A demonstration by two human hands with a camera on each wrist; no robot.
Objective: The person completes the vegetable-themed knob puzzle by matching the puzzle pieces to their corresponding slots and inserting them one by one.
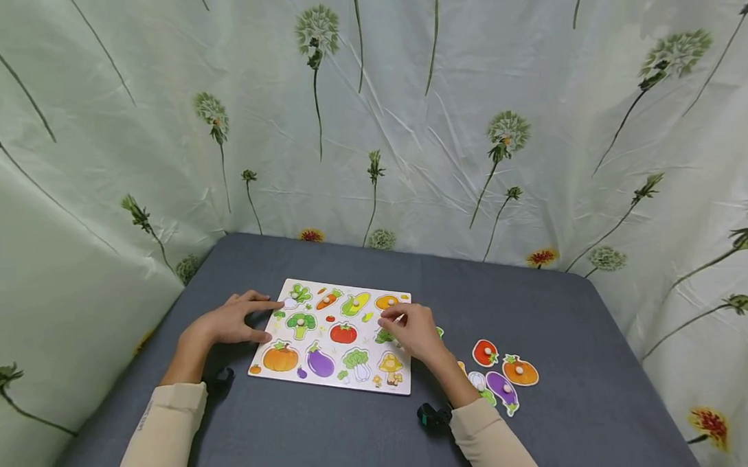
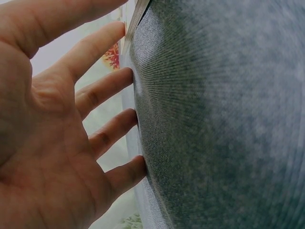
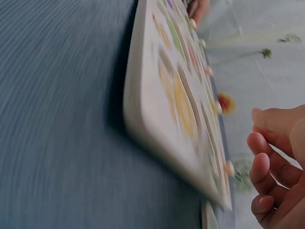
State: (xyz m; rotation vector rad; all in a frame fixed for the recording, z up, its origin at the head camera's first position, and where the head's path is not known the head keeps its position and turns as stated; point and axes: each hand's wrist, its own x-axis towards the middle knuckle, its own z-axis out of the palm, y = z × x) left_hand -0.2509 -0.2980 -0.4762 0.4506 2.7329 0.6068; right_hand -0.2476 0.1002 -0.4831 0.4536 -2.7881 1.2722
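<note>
A white vegetable puzzle board [image 1: 328, 384] lies on the dark table. Knobbed pieces sit in its slots, among them a carrot [image 1: 328, 300], a corn cob [image 1: 355, 303] and a broccoli [image 1: 300, 324]. My left hand [image 1: 225, 321] spreads straight fingers at the board's left side; in the left wrist view its fingertips [image 2: 128, 74] touch the tablecloth. Over the board's right part hovers my right hand [image 1: 415, 329], partly hiding a green leafy picture [image 1: 384, 335]. Its fingers [image 3: 261, 167] are loosely bent, and nothing shows between them and the thumb in the right wrist view.
Loose knobbed pieces lie right of the board: a tomato [image 1: 485, 353], a pumpkin [image 1: 520, 370], an eggplant [image 1: 503, 392] and a white-and-green piece [image 1: 481, 387]; the right forearm partly covers others. A flowered curtain [image 1: 414, 159] hangs behind the grey tablecloth [image 1: 317, 438].
</note>
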